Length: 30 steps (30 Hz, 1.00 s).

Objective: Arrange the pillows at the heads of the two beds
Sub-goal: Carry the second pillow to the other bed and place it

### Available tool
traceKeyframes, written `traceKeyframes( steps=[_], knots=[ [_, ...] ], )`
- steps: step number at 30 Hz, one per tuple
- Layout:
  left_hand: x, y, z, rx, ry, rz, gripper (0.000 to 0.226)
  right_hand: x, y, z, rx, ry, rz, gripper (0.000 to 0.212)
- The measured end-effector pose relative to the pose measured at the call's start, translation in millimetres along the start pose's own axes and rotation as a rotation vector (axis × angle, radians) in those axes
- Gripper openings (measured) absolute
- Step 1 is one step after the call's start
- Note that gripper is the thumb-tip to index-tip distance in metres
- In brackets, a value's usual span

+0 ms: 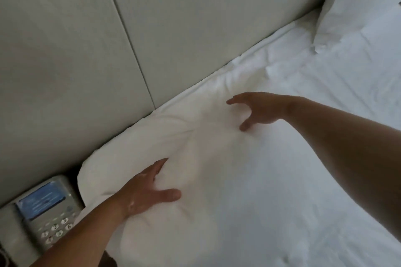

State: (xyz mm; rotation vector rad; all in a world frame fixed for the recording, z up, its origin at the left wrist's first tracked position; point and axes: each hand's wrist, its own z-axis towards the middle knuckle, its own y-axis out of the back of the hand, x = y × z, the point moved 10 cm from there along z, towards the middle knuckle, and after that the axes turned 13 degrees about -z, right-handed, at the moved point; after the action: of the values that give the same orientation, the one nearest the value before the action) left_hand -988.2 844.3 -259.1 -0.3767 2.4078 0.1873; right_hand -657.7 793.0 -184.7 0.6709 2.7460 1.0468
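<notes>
Two bare hands, both spread flat, work on one white pillow [184, 147] lying at the head of a bed. Nearest, at lower left beside the mattress: a grey desk telephone [46, 212] with a blue label panel and round number keys, partly under the pillow's overhanging corner. Left hand [147, 191]: fingers splayed, thumb out to the right, palm pressing down on the pillow's near end and denting it; gripping nothing. Pillow: laid flat, long side running along the headboard, its far edge touching the padding, its left corner jutting past the edge of the bed. Right hand [258, 108]: uncurled, fingers pointing left, thumb tip touching the pillow's right part, palm raised a little off the cloth; holding nothing. White bed sheet [303, 180]: creased, covering the mattress to the right and below. Second white pillow [358, 6]: upper right corner, leaning against the headboard, well apart from the first. Padded headboard [195, 17]: pale grey-beige panels, one upright seam, filling the upper left.
</notes>
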Motion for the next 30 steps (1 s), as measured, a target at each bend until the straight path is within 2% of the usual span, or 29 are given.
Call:
traceKeyframes(
  steps=[5, 8, 11, 12, 14, 20, 23, 25, 26, 30],
  knots=[
    [17, 4, 7, 0.006, 0.111, 0.002, 0.121, -1, -4, 47, 0.226, -0.049, -0.329, 0.123],
    [28, 5, 9, 0.088, 0.167, 0.035, 0.131, 6, -18, 58, 0.288, -0.07, -0.499, 0.131],
    [44, 13, 2, 0.157, 0.234, 0.135, 0.134, 3, -31, 56, 0.295, -0.139, -0.568, 0.133],
    [49, 15, -3, 0.171, 0.252, 0.152, 0.133, 1, -35, 52, 0.288, -0.157, -0.583, 0.128],
    [54, 18, -13, 0.163, 0.254, 0.155, 0.124, 2, -36, 42, 0.245, -0.17, -0.587, 0.104],
    [27, 16, -44, -0.012, 0.104, 0.215, 0.066, 8, -7, -17, -0.002, -0.156, -0.515, 0.056],
    [1, 17, -64, -0.108, 0.035, 0.308, 0.04, -1, 15, -55, -0.075, -0.174, -0.465, 0.041],
    [-23, 23, -80, -0.172, -0.027, 0.387, 0.023, -8, 32, -82, -0.133, -0.189, -0.431, 0.041],
    [-38, 28, -89, -0.209, -0.062, 0.437, 0.02, -10, 41, -94, -0.159, -0.196, -0.414, 0.041],
    [-100, 51, -122, -0.351, -0.189, 0.616, 0.037, -7, 85, -127, -0.295, -0.185, -0.38, 0.044]
  ],
)
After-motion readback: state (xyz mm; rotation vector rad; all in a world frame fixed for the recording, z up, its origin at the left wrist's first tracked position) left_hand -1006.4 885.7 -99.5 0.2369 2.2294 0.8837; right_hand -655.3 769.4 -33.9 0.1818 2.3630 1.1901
